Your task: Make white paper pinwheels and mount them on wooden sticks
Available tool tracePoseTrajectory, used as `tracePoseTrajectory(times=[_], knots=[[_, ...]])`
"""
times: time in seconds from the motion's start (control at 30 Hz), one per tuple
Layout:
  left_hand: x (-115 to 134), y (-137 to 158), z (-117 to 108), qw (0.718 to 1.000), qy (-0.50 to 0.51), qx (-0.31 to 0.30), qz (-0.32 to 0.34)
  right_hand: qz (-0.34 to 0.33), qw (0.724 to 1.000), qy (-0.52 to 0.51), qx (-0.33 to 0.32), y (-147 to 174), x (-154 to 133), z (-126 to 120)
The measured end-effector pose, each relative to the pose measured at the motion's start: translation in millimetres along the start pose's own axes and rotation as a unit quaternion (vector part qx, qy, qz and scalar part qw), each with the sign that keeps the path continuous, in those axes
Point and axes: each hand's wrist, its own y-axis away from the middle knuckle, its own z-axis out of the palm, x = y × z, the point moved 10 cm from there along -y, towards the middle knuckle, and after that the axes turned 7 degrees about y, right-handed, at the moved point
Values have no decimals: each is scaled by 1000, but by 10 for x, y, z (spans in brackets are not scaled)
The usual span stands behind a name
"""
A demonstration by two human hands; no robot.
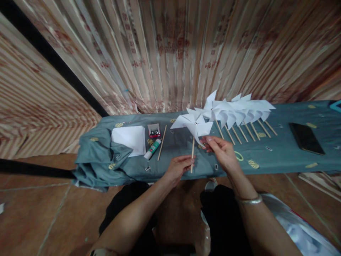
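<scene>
A white paper pinwheel [192,124] with a shiny pin at its centre stands upright on a thin wooden stick in front of me. My left hand [179,167] is closed around the lower part of that stick. At the pinwheel's lower right blade, my right hand [218,147] has its thumb and fingers pinched on the paper tip. Beyond my right hand lies a row of several finished-looking white pinwheels [239,110], overlapping, their sticks pointing toward me.
Left on the cloth-covered surface [170,169] lie a stack of white paper [128,138], a small box of metal pins [154,131], a glue stick [152,149] and a loose wooden stick [162,143]. A black phone [306,138] and a pale green ring [239,156] are on the right. Curtains hang behind.
</scene>
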Motion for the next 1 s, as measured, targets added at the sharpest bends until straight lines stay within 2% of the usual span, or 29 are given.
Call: tracePoseTrajectory(times=[0.27, 0.37, 0.47, 0.6, 0.67, 0.77, 1.0], knots=[[-21, 16, -8, 1000, 8, 6, -12, -34, 999, 12, -27, 58, -122, 137], [-7, 19, 1, 1000, 6, 4, -11, -44, 999, 12, -18, 48, -137, 96], [7, 23, 12, 1000, -1, 0, -10, -63, 997, 19, 29, -11, -136, -114], [-15, 37, 26, 1000, -12, -14, -20, -103, 979, 53, 167, -84, -137, -617], [-34, 50, 37, 999, -19, -24, -27, -115, 968, 89, 204, -117, -123, -779], [-49, 70, 60, 998, -32, -38, -33, -108, 970, 116, 184, -205, -51, -815], [-32, 54, 64, 998, -39, -46, -33, -94, 984, 107, 110, -309, 40, -644]])
